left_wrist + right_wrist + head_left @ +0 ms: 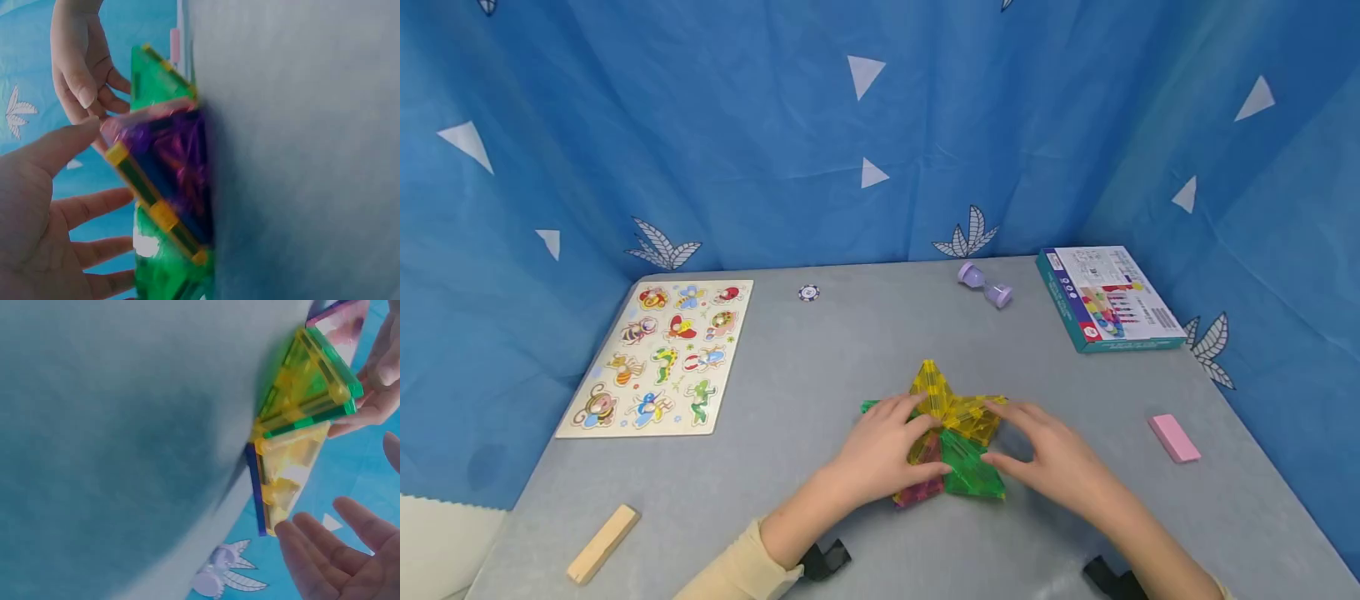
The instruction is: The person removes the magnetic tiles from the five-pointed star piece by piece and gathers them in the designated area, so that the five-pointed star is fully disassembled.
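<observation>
A star-shaped build of translucent magnetic tiles (931, 392) rests on the table in front of me, with yellow, green and pink-purple points. My left hand (880, 454) is on its left side, fingers spread; in the left wrist view its thumb (78, 137) meets the tip of a pink-purple point (178, 162). On the other side, my right hand (1052, 458) stays spread, its fingertips at a yellow point (290, 472) and its thumb near the green point (972, 467). The left hand covers part of the star in the head view.
A wooden insect puzzle board (681, 358) lies left, with a wooden block (602, 543) nearer. Behind are a poker chip (808, 292), a purple hourglass (984, 285) and a flat box (1112, 300). A pink block (1175, 438) lies right. Blue curtain (760, 133) surrounds the grey table (820, 350).
</observation>
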`<state>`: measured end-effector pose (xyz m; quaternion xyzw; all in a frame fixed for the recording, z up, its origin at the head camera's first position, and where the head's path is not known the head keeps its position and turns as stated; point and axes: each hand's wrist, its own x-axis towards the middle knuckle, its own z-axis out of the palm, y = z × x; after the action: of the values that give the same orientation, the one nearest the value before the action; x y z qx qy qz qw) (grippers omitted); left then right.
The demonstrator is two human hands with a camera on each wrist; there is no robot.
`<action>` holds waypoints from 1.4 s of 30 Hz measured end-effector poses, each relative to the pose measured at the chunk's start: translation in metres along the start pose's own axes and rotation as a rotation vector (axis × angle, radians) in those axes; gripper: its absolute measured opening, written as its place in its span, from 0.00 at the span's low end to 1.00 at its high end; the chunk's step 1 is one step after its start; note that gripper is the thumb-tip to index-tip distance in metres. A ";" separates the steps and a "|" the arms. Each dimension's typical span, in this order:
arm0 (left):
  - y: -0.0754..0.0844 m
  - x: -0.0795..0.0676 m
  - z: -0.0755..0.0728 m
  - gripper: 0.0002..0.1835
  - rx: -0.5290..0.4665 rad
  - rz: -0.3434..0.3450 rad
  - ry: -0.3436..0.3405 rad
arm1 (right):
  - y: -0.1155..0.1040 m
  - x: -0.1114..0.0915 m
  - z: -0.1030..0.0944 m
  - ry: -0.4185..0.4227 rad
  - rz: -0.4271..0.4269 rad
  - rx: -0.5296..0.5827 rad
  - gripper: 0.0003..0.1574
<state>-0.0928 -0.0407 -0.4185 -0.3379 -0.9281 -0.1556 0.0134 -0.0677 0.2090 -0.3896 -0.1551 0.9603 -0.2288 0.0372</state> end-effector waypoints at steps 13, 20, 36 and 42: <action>0.003 0.000 0.012 0.20 0.000 -0.018 0.033 | 0.007 0.003 0.020 -0.226 0.093 0.339 0.32; 0.005 0.003 0.016 0.18 0.027 -0.001 0.077 | -0.001 0.010 0.024 -0.258 0.185 0.322 0.31; 0.008 0.006 0.021 0.13 -0.035 -0.038 0.096 | -0.006 0.014 0.021 -0.273 0.125 0.261 0.27; 0.007 0.006 0.021 0.13 -0.058 -0.029 0.110 | -0.007 0.015 0.019 -0.283 0.114 0.274 0.27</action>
<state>-0.0914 -0.0259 -0.4356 -0.3157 -0.9258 -0.2010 0.0524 -0.0776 0.1904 -0.4038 -0.1248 0.9126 -0.3308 0.2054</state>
